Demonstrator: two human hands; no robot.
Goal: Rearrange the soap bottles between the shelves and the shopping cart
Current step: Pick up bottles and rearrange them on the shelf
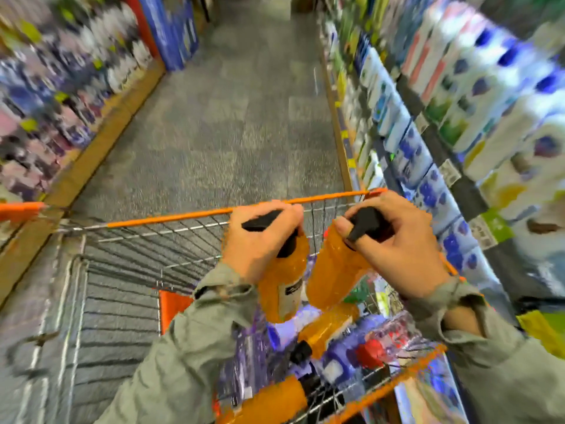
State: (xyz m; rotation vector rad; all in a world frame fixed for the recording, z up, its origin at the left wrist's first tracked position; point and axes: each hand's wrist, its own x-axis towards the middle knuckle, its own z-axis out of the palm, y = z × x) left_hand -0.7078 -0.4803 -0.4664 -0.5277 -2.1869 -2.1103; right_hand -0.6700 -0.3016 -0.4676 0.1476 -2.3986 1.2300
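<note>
Four orange soap bottles are counted, each with a black pump top. Two are held upright, side by side and just apart, above the shopping cart [171,217] at lower centre of the frame; two lie on their sides inside it.

The left hand [260,243] has its fingers wrapped round the neck and pump of the left bottle [284,292], with the black nozzle showing above the knuckles. The right hand [400,249] has its fingers curled over the pump head of the right bottle [333,270]. Both arms wear grey-green sleeves [189,347].

Below the held pair, the third bottle [327,328] lies on blue and purple packs [345,365]. The fourth bottle [269,399] lies at the bottom edge of the frame, against the cart's near rim. One red item [370,353] sits among the packs; what it is cannot be told.

Two runs of shelves are in view: the left shelves [61,75] at upper left and the right shelves [458,96] along the right edge, both fully stocked. Grey floor [232,117] runs between them.

Labels: the left bottle carries a pale label with a dark patch. No brand or writing can be read anywhere, owing to heavy blur.
</note>
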